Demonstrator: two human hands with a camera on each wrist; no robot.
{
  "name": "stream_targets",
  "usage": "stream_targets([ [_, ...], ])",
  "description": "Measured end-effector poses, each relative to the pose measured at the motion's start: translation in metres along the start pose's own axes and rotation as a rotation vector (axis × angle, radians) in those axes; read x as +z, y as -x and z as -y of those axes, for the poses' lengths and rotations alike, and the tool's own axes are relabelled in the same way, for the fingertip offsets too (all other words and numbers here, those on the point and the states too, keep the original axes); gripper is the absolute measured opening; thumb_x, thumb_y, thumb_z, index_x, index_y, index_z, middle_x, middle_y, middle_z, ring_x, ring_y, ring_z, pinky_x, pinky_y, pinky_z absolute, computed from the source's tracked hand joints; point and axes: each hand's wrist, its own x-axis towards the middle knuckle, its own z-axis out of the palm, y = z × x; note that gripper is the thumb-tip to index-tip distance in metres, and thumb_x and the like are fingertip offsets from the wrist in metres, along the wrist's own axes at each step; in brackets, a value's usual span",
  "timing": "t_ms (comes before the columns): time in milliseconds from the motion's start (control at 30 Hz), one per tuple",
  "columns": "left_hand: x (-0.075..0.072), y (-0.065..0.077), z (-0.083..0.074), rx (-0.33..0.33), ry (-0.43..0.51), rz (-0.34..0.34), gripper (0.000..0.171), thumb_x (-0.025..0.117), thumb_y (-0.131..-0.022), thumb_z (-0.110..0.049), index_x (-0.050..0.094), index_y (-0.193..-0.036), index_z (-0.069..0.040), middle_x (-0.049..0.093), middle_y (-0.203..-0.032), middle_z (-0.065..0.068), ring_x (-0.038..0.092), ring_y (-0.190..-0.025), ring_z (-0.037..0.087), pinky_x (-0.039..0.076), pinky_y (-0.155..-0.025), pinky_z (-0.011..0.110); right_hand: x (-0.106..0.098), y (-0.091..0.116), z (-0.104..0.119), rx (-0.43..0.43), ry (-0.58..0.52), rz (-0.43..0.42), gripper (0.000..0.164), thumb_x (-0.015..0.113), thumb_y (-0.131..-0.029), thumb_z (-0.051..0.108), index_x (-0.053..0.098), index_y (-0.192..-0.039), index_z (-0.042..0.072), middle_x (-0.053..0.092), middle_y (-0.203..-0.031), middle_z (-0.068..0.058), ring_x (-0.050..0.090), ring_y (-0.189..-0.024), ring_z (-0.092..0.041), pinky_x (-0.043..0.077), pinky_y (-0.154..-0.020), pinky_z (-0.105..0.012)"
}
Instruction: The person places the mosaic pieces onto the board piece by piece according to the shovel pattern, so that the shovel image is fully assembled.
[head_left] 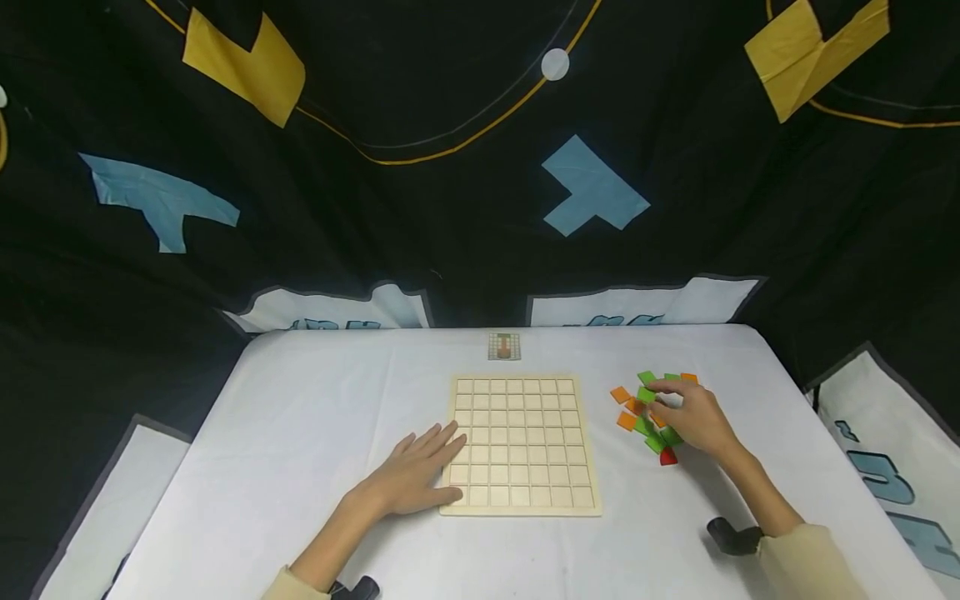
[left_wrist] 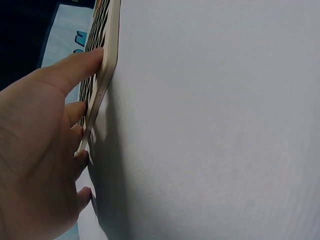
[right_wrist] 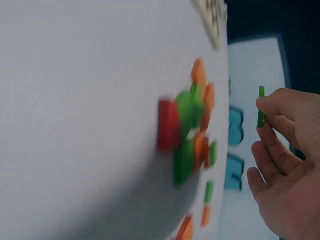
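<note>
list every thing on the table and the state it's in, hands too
left hand: resting on the board's left edge, fingers spread
right hand: pinching a green tile
held green tile: lifted, edge-on to the right wrist camera
board: flat on the white table
other green tiles and orange tiles: loose, scattered right of the board
red piece: at the pile's near end
picture card: flat, beyond the board

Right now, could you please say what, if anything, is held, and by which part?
The right hand pinches a green tile, seemingly by its edges; the left hand rests on the board.
</note>
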Motion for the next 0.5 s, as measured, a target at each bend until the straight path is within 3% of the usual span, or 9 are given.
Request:
stream_targets([
  [200, 0.0, -0.001, 0.0, -0.005, 0.005, -0.001, 0.08, 0.059, -0.094, -0.054, 0.035, -0.156, -0.011, 0.019, -0.165, 0.009, 0.016, -0.15, 0.033, 0.009, -0.116, 0.06, 0.018, -0.011, 0.026, -0.03, -0.065, 0.014, 0.033, 0.071, -0.091, 0.011, 0.07, -0.122, 0.003, 0.062, -0.129, -0.02, 0.054, -0.122, -0.04, 0.046, -0.096, -0.058],
  [367, 0.001, 0.0, 0.0, -0.007, 0.009, -0.006, 0.08, 0.06, -0.093, -0.055, 0.036, -0.156, -0.011, 0.02, -0.165, 0.009, 0.016, -0.15, 0.033, 0.009, -0.116, 0.06, 0.034, -0.021, 0.043, -0.066, -0.079, 0.027, 0.033, 0.069, -0.09, 0.008, 0.07, -0.122, 0.003, 0.063, -0.128, -0.017, 0.052, -0.124, -0.038, 0.04, -0.104, -0.057],
  [500, 0.002, 0.0, 0.0, -0.009, 0.003, -0.009, 0.08, 0.06, -0.093, -0.055, 0.036, -0.156, -0.012, 0.02, -0.165, 0.008, 0.016, -0.15, 0.032, 0.009, -0.117, 0.06, 0.048, -0.03, 0.051, -0.1, -0.096, 0.039, 0.033, 0.069, -0.089, 0.008, 0.071, -0.122, 0.003, 0.063, -0.127, -0.016, 0.054, -0.123, -0.036, 0.044, -0.099, -0.055],
])
